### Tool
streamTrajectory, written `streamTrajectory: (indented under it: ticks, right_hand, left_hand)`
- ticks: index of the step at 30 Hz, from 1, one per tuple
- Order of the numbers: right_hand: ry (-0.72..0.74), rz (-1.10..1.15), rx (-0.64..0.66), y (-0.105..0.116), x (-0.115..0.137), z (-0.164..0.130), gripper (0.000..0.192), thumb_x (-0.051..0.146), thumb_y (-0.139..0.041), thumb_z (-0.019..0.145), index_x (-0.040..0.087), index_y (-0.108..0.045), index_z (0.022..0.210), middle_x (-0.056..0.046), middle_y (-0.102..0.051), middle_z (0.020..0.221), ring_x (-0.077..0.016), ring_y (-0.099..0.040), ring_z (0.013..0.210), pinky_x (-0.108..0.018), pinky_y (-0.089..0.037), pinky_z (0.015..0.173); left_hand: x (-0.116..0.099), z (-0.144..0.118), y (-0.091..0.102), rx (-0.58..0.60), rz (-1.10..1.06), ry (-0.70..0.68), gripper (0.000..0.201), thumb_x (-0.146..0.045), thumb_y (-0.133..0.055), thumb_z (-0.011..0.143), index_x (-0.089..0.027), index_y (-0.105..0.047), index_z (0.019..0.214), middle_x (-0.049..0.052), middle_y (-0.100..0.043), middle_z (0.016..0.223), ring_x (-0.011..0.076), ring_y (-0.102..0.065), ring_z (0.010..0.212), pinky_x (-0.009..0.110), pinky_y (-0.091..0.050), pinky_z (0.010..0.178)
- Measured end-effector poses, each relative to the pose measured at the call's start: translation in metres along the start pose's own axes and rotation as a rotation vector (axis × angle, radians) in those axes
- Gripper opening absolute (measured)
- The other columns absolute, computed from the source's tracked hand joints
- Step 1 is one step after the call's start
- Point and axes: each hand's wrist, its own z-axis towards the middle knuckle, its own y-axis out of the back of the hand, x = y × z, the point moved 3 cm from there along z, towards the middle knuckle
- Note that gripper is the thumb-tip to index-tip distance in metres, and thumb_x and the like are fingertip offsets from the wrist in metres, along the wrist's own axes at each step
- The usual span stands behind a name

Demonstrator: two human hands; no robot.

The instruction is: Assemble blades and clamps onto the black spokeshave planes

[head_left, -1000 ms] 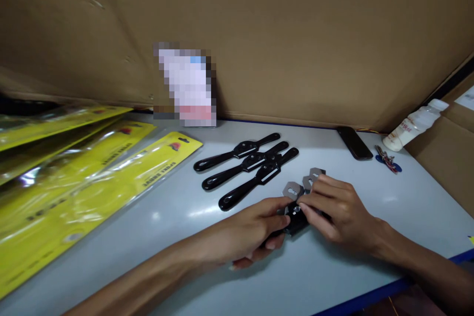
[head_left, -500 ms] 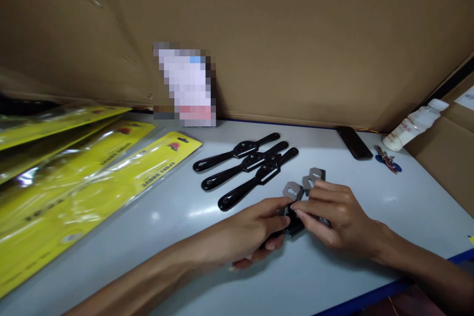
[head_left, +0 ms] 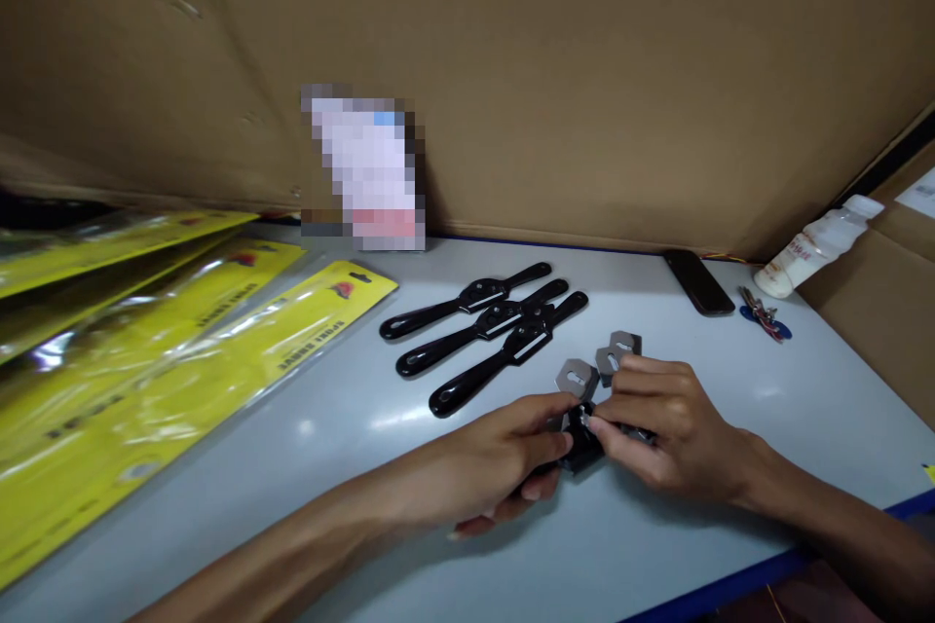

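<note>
Tool [head_left: 582,453] is sitting at five o'clock in view | left hand [head_left: 515,443] is gripping it, seemingly for steadiness | right hand [head_left: 661,419] is pinching its silver part [head_left: 584,418], apparently for fine control | metal plates [head_left: 565,380] are lying just beyond, twelve o'clock

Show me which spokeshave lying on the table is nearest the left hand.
The frontmost spokeshave, lowest in the picture; the other two lie behind it, farther away.

A brown cardboard wall [head_left: 584,68] fills the far side, creased toward the left. Another cardboard panel [head_left: 869,336] stands at the right, a white paper [head_left: 918,195] on it. The table [head_left: 774,399] is pale grey with blue edging [head_left: 760,581], its glossy top catching white light; below its near right edge lies shadow
</note>
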Motion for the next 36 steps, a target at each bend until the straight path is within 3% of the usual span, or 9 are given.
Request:
streamTrajectory:
  ticks: [8, 14, 23, 26, 29, 32, 36]
  right_hand:
    - [-0.112, 0.051, -0.053, 0.007, -0.012, 0.002, 0.034, 0.017, -0.050, 0.097, 0.018, -0.058, 0.064, 0.001, -0.051, 0.058, -0.0131, -0.040, 0.059, -0.029, -0.034, 0.058]
    - [-0.157, 0.046, -0.138, 0.020, -0.030, 0.002, 0.025, 0.017, -0.056, 0.094, 0.017, -0.063, 0.070, 0.000, -0.058, 0.064, -0.0136, -0.047, 0.064, -0.028, -0.038, 0.062]
    - [-0.293, 0.311, 0.166, 0.013, -0.035, 0.001, 0.035, 0.025, -0.055, 0.099, 0.016, -0.062, 0.066, 0.003, -0.052, 0.061, -0.0098, -0.044, 0.058, -0.025, -0.035, 0.060]
    - [-0.212, 0.294, 0.140, 0.014, -0.031, 0.000, 0.019, 0.023, -0.056, 0.099, 0.014, -0.072, 0.094, -0.002, -0.063, 0.075, -0.0123, -0.053, 0.068, -0.026, -0.041, 0.067]
    - [-0.010, 0.259, 0.124, 0.014, -0.021, -0.003, 0.024, 0.025, -0.058, 0.099, 0.014, -0.068, 0.117, -0.007, -0.067, 0.090, -0.0162, -0.058, 0.081, -0.031, -0.046, 0.077]
    - [0.123, 0.229, 0.137, 0.010, -0.013, -0.005, 0.023, 0.027, -0.056, 0.100, 0.016, -0.069, 0.116, -0.008, -0.068, 0.094, -0.0174, -0.059, 0.085, -0.032, -0.048, 0.078]
    - [0.141, 0.185, 0.123, 0.007, -0.007, -0.006, 0.021, 0.029, -0.054, 0.101, 0.015, -0.068, 0.107, -0.008, -0.067, 0.093, -0.0171, -0.059, 0.084, -0.031, -0.049, 0.075]
  left_hand:
    - [0.003, 0.001, 0.002, 0.008, -0.037, -0.013, 0.057, -0.036, -0.046, 0.096, -0.025, -0.031, 0.150, -0.010, -0.039, 0.063, 0.0057, -0.025, 0.039, 0.018, -0.018, 0.034]
    - [0.000, -0.005, 0.004, 0.042, -0.067, -0.071, 0.056, -0.041, -0.046, 0.098, -0.027, -0.030, 0.149, -0.011, -0.036, 0.061, 0.0062, -0.018, 0.040, 0.017, -0.015, 0.033]
    - [0.014, 0.000, 0.008, 0.080, -0.028, -0.145, 0.071, -0.058, -0.049, 0.095, -0.029, -0.022, 0.154, -0.011, -0.036, 0.064, 0.0052, -0.022, 0.040, 0.015, -0.021, 0.031]
    - [0.015, 0.000, 0.008, 0.080, -0.016, -0.175, 0.069, -0.058, -0.049, 0.095, -0.029, -0.025, 0.154, -0.011, -0.036, 0.063, 0.0053, -0.023, 0.040, 0.015, -0.021, 0.032]
    - [0.012, -0.003, 0.006, 0.098, 0.017, -0.150, 0.063, -0.053, -0.047, 0.097, -0.028, -0.031, 0.152, -0.011, -0.036, 0.063, 0.0055, -0.024, 0.041, 0.015, -0.020, 0.033]
    - [0.009, -0.006, 0.004, 0.099, 0.030, -0.127, 0.054, -0.046, -0.046, 0.098, -0.025, -0.040, 0.148, -0.011, -0.035, 0.062, 0.0054, -0.023, 0.041, 0.016, -0.018, 0.035]
    - [0.007, -0.008, 0.001, 0.114, 0.028, -0.145, 0.049, -0.043, -0.048, 0.098, -0.020, -0.047, 0.142, -0.010, -0.037, 0.062, 0.0065, -0.024, 0.046, 0.018, -0.021, 0.041]
